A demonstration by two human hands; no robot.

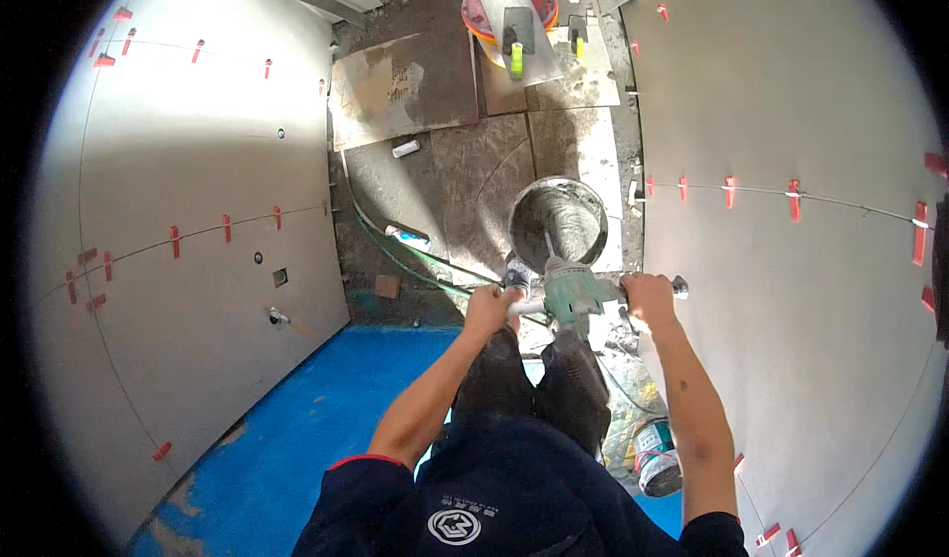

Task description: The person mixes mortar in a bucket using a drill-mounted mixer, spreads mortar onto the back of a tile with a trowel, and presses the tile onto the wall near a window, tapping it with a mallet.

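Observation:
A pale green power mixer is held upright between my hands, its shaft running down into a black bucket of grey wet material. My left hand is closed around the mixer's left handle. My right hand is closed around the right handle. My legs are below the tool, with one shoe beside the bucket. A green hose curves across the floor to the left, near a small white-and-blue tube.
Tiled walls with red clips flank me. Blue-coated floor lies lower left. A labelled pail stands behind my right leg. Ahead are loose boards, a red-and-yellow bucket under a metal trowel blade, and small trowels.

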